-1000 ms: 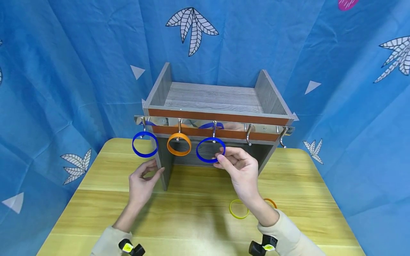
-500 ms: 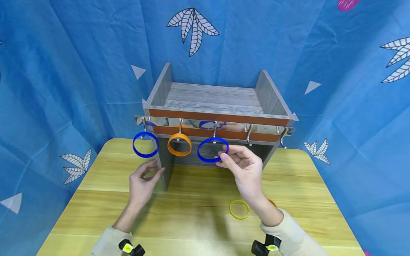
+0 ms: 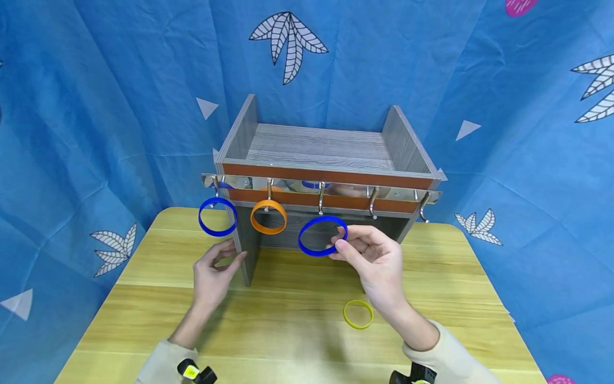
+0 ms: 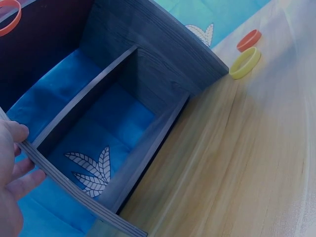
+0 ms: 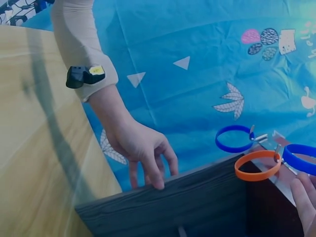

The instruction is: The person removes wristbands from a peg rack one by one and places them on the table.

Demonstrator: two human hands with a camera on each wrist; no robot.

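Blue ring point(image 3: 316, 253) is pinched by the raised right hand point(image 3: 376, 261) before the shelf point(image 3: 314, 146), whose left panel point(image 3: 247, 272) is gripped by the left hand point(image 3: 215, 269).

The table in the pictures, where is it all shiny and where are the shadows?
Head view: the table has pale glare near the bottom middle, and a soft shadow below the held blue ring; left wrist view: greyish shadow right of the yellow ring; right wrist view: one long, dark shadow stretches down the table.
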